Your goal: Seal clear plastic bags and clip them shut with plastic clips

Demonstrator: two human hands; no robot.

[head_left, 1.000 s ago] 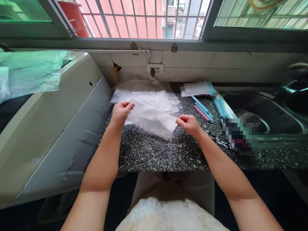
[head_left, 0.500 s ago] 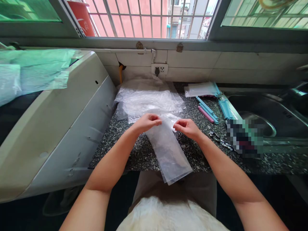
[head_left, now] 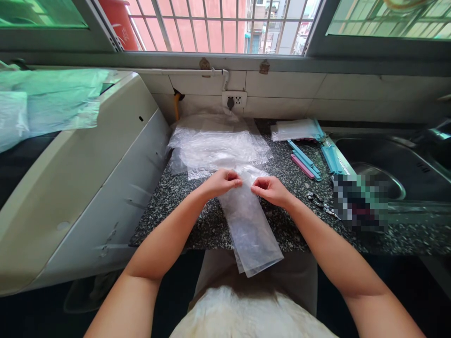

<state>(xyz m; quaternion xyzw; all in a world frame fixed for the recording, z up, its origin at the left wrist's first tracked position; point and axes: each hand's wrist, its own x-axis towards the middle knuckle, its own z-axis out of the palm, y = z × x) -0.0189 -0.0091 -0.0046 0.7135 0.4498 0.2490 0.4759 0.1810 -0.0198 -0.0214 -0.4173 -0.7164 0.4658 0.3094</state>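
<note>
Standing by the table (head_left: 207, 230), I note a clear plastic bag (head_left: 252, 234) hanging from both hands, with its upper end between them. The left hand (head_left: 225, 182) pinches film at the bag's upper left; the right hand (head_left: 270, 190) pinches near its upper right edge, thumb against fingers. The long axis runs from the hands toward the wearer's body, slanting to the wearer's right, and the lower end projects past the table's front edge. The two hands lie about equally near the upper end; the lower end sits more to the right hand's side.

Hard to establish: the upper end merges visually with the pile of clear bags (head_left: 218, 145) beyond, and the fingertips hide the gripped film. Two offset edges show at the bottom; whether one bag or two cannot be determined. A pixelated item (head_left: 359, 204) at right is unidentifiable.
</note>
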